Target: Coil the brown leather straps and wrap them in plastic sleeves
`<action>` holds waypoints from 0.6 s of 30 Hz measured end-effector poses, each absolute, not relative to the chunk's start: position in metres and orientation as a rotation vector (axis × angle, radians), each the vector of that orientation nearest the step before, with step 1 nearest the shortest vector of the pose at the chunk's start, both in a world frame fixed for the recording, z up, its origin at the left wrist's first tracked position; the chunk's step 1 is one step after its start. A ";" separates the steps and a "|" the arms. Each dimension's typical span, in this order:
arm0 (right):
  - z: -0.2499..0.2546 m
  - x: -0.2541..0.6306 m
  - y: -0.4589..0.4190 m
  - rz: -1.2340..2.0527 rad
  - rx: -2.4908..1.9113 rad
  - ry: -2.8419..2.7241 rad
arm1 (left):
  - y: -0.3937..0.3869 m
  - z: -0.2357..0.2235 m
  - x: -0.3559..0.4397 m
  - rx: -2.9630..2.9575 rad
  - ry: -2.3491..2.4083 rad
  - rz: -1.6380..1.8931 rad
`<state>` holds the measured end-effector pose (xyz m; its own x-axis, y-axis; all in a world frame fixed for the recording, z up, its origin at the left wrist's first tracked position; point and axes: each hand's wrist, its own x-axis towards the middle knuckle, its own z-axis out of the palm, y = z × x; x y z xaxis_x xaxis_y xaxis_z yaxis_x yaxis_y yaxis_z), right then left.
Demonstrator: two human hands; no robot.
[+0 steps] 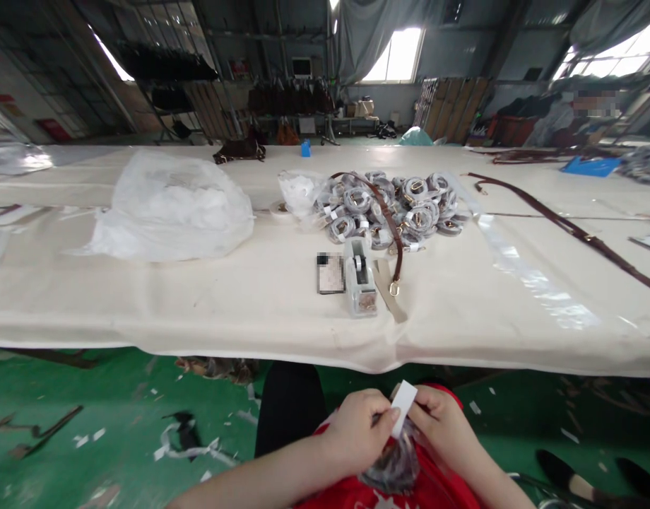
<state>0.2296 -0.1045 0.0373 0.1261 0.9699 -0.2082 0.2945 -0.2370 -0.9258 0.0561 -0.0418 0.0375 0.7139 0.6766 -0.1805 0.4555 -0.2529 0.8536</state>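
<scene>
Close to my body, over my lap, my left hand [359,431] pinches a small white paper tag [404,406] between thumb and fingers. Below the tag hangs a coiled strap in a clear plastic wrap [393,465], its upper part hidden by my hands. My right hand [439,417] is closed beside the tag, its fingers curled at the top of the wrapped coil. On the table ahead are a tape dispenser [360,279], a beige strip [389,291] and a brown leather strap [387,212] with a gold buckle.
A pile of plastic-wrapped coiled straps [420,218] lies past the dispenser. Left of it rests a big white translucent plastic bag [181,208]. A long brown strap [563,225] stretches across the right. The table's front edge [198,351] runs between my lap and these things.
</scene>
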 end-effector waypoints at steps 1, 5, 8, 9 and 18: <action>0.039 0.231 -0.105 1.222 -1.626 -1.225 | -0.043 0.038 0.056 1.895 0.896 0.301; 0.050 0.241 -0.107 1.406 -1.494 -1.309 | -0.051 0.041 0.055 1.773 0.963 0.434; 0.048 0.244 -0.107 1.272 -1.606 -1.420 | -0.053 0.041 0.054 1.734 0.986 0.487; 0.045 0.244 -0.107 1.256 -1.644 -1.422 | -0.053 0.041 0.054 1.735 0.979 0.487; 0.042 0.244 -0.094 1.496 -1.669 -1.343 | -0.056 0.047 0.049 1.807 0.896 0.408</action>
<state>0.2437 -0.0936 0.0421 -0.1027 0.9006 -0.4224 0.3231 -0.3714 -0.8704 0.0494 -0.0563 0.0468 0.6643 0.7362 -0.1292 0.3860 -0.1898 0.9028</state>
